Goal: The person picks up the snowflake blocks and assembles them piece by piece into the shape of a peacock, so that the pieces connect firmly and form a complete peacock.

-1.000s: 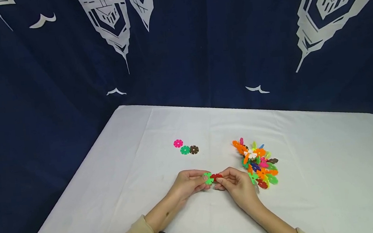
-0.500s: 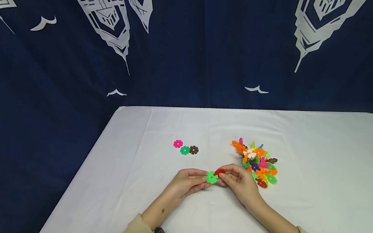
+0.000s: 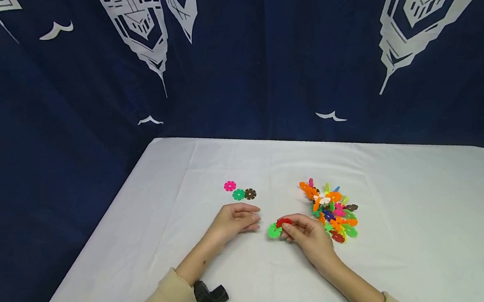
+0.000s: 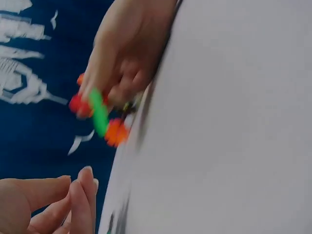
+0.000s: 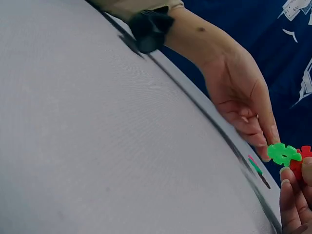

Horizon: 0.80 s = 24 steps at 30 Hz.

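Note:
My right hand [image 3: 311, 236] pinches a red notched plastic disc [image 3: 284, 222] between thumb and fingers. Joined to it at an angle is a light green notched disc [image 3: 274, 230], which points toward the left hand; both are off the table in the right wrist view. My left hand [image 3: 233, 222] is apart from the discs, its fingers loosely bent and holding nothing. Just beyond it lie three flat discs: a pink disc [image 3: 230, 185], a teal disc [image 3: 239, 194] and a brown disc [image 3: 250, 194], the last two touching.
Right of the right hand lies a pile of interlocking discs [image 3: 335, 212] in many colours. A white cloth covers the table [image 3: 427, 211]. A dark blue curtain [image 3: 235, 83] with white prints hangs behind. A black wrist camera [image 3: 211, 296] is worn on the left wrist.
My left hand has let go of the green disc and moved away to the left and up. The right hand keeps the joined red and green discs, which have turned so the green one faces up more.

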Each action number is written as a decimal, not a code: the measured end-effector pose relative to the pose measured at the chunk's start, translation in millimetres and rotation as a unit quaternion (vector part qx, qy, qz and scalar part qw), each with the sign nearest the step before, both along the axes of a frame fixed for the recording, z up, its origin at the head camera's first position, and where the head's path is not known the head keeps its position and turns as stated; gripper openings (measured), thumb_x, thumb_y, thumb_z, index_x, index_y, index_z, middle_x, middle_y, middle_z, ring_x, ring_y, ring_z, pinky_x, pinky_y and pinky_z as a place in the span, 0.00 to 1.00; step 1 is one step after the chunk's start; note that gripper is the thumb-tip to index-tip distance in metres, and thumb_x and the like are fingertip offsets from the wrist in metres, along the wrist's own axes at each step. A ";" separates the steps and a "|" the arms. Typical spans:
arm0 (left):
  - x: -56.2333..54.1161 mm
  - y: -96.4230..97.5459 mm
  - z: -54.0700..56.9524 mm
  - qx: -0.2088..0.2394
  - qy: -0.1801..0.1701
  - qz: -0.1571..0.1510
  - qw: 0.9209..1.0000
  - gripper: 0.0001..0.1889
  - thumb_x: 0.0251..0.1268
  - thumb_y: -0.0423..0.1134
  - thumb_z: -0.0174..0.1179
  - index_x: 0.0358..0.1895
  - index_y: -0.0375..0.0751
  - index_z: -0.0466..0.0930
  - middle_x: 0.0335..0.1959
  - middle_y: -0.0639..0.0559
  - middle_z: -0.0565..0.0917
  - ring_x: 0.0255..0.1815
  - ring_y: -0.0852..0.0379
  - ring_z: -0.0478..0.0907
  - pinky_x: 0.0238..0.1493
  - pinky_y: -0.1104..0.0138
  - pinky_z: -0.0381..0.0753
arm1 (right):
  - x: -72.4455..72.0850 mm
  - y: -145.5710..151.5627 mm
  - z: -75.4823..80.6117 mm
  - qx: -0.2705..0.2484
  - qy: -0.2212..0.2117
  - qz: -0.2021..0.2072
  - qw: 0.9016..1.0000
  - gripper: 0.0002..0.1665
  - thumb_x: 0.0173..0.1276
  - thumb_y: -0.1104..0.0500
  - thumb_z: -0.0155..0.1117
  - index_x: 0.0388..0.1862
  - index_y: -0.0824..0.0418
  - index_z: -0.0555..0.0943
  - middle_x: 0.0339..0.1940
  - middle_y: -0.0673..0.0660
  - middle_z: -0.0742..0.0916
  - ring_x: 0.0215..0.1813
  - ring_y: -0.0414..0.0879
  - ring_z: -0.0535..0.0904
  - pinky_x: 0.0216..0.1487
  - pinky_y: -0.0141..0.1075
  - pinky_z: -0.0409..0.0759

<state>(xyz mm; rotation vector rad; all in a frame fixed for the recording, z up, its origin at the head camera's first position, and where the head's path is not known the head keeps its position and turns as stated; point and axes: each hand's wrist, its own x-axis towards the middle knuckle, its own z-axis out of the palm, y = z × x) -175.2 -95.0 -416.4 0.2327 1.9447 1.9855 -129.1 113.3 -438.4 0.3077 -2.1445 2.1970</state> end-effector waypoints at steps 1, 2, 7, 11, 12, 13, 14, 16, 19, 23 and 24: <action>-7.2 -5.0 1.8 -0.027 0.030 0.025 0.999 0.13 0.61 0.25 0.59 0.49 0.23 0.77 0.35 0.41 0.82 0.32 0.55 0.82 0.39 0.64 0.81 | -0.1 -0.2 -0.1 0.002 0.000 -0.001 1.000 0.07 0.64 0.71 0.60 0.39 0.76 0.79 0.28 0.60 0.84 0.28 0.43 0.80 0.31 0.32 0.81; -14.6 -9.8 2.9 -0.065 0.064 0.051 0.995 0.13 0.60 0.26 0.60 0.48 0.25 0.78 0.33 0.43 0.81 0.30 0.56 0.81 0.37 0.65 0.81 | -0.2 -0.3 -0.3 0.004 0.000 -0.002 1.000 0.08 0.64 0.71 0.60 0.40 0.76 0.79 0.28 0.60 0.84 0.29 0.43 0.81 0.31 0.32 0.81; -45.5 -22.3 5.4 -0.296 0.196 0.123 0.926 0.17 0.52 0.34 0.69 0.46 0.34 0.81 0.28 0.50 0.77 0.28 0.57 0.73 0.30 0.67 0.74 | -0.4 -0.2 -1.1 0.002 0.002 0.001 1.000 0.08 0.63 0.72 0.60 0.41 0.75 0.79 0.30 0.61 0.84 0.28 0.43 0.81 0.31 0.33 0.81; -55.2 -17.8 7.8 -0.405 0.231 0.094 0.879 0.21 0.47 0.41 0.73 0.45 0.37 0.81 0.30 0.48 0.75 0.31 0.53 0.71 0.31 0.62 0.71 | 0.0 0.2 -1.8 0.007 0.004 0.007 1.000 0.08 0.63 0.72 0.61 0.40 0.75 0.79 0.29 0.61 0.84 0.28 0.43 0.80 0.31 0.33 0.81; -56.4 -16.0 7.7 -0.420 0.235 0.087 0.872 0.20 0.47 0.42 0.73 0.43 0.37 0.81 0.31 0.48 0.75 0.31 0.53 0.71 0.31 0.62 0.71 | 0.1 0.1 -1.9 0.008 0.004 0.006 1.000 0.07 0.62 0.72 0.61 0.40 0.74 0.79 0.29 0.61 0.84 0.27 0.43 0.80 0.31 0.33 0.81; -57.2 -14.4 7.6 -0.430 0.237 0.083 0.867 0.20 0.46 0.43 0.73 0.42 0.38 0.81 0.31 0.48 0.75 0.31 0.53 0.71 0.31 0.62 0.71 | 0.2 -0.1 -1.7 0.008 0.003 0.006 1.000 0.07 0.62 0.72 0.61 0.40 0.74 0.80 0.29 0.61 0.84 0.27 0.43 0.80 0.31 0.33 0.81; -57.8 -13.0 7.6 -0.437 0.238 0.082 0.863 0.19 0.46 0.43 0.74 0.41 0.38 0.81 0.31 0.48 0.75 0.31 0.53 0.71 0.31 0.62 0.72 | 0.2 -0.4 -1.4 0.007 0.002 0.006 1.000 0.07 0.62 0.72 0.61 0.40 0.74 0.80 0.29 0.61 0.84 0.28 0.43 0.80 0.31 0.33 0.81; -58.6 -11.2 7.1 -0.439 0.237 0.087 0.862 0.17 0.46 0.42 0.74 0.37 0.38 0.80 0.30 0.49 0.74 0.30 0.53 0.71 0.31 0.62 0.72 | 0.2 -1.0 -0.6 0.008 0.002 0.007 1.000 0.08 0.63 0.72 0.61 0.40 0.75 0.79 0.30 0.62 0.84 0.28 0.43 0.80 0.32 0.33 0.81; -58.2 -11.6 6.0 -0.422 0.234 0.096 0.871 0.15 0.46 0.39 0.74 0.33 0.38 0.78 0.27 0.50 0.73 0.29 0.54 0.70 0.32 0.63 0.70 | 0.4 -1.6 0.9 0.012 0.001 0.005 1.000 0.08 0.63 0.71 0.61 0.41 0.75 0.79 0.31 0.63 0.84 0.28 0.43 0.80 0.32 0.32 0.81; -55.9 -15.4 3.7 -0.396 0.235 0.102 0.882 0.15 0.45 0.37 0.74 0.31 0.39 0.75 0.23 0.52 0.73 0.26 0.55 0.69 0.29 0.64 0.70 | 1.2 -1.0 2.6 0.012 -0.004 0.002 1.000 0.08 0.63 0.71 0.61 0.41 0.75 0.79 0.31 0.64 0.84 0.28 0.43 0.80 0.32 0.32 0.81; -54.8 -16.4 3.2 -0.392 0.235 0.102 0.884 0.15 0.45 0.37 0.74 0.31 0.39 0.75 0.22 0.53 0.72 0.25 0.56 0.69 0.28 0.65 0.70 | 1.5 -0.6 3.0 0.010 -0.006 0.003 1.000 0.08 0.63 0.71 0.61 0.41 0.75 0.79 0.30 0.64 0.84 0.28 0.43 0.80 0.32 0.32 0.81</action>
